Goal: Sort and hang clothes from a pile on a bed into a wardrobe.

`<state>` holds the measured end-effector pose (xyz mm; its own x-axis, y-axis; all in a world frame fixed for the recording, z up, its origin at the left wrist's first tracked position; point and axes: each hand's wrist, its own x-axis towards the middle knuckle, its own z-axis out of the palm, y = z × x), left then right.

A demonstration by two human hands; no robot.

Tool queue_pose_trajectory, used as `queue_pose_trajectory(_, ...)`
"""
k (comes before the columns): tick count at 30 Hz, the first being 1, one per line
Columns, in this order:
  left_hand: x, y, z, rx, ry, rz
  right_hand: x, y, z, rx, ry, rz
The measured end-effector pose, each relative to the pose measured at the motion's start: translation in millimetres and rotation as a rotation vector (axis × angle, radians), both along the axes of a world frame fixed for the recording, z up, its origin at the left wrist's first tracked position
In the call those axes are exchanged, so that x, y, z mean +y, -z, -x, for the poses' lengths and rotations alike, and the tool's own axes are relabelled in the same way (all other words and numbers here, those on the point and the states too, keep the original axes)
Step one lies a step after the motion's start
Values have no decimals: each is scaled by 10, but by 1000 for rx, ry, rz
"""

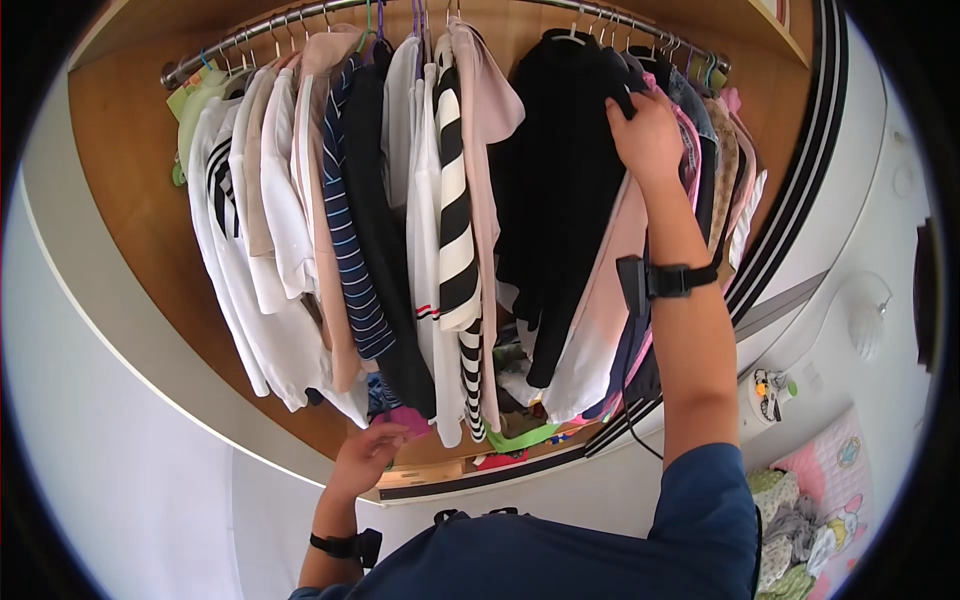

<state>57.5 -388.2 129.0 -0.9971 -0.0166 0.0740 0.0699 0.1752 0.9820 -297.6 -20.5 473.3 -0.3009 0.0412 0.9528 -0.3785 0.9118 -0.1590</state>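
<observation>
My right hand [650, 135] is raised to the hanging clothes, its thumb and fingers closed on the shoulder of a black high-necked sweater [560, 190]. Its fingertips are partly hidden against the dark cloth. The sweater hangs from a hanger on the metal rail [330, 8]. Low at the left, my left hand [368, 458] is held in front of the garments' hems with its fingers loosely apart and nothing in them. A bright pink cloth [412, 421] lies just behind its fingertips. Pale pink and white garment [610, 290] hangs directly right of the sweater.
Many tops crowd the rail, among them a black-and-white striped one [458, 230] and a navy striped one [350, 230]. Below lie a green strap [525, 437] and a small wooden drawer [425, 474]. A striped door edge [800, 200] bounds the right; a bed with pink bedding [825, 465] stands beyond.
</observation>
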Motion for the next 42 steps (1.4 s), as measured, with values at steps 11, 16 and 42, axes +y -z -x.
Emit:
queue_pose_trajectory(11,104,51,-71,1,-48,54,-658,20,-327,-2,-358,70)
queue_pose_trajectory(16,54,33,-157,-11,-115,-17,-681,577,-792,-10,-479,113)
queue_pose_trajectory(42,543,33,317,-82,89,193,792,2964,-660,-416,-377,533)
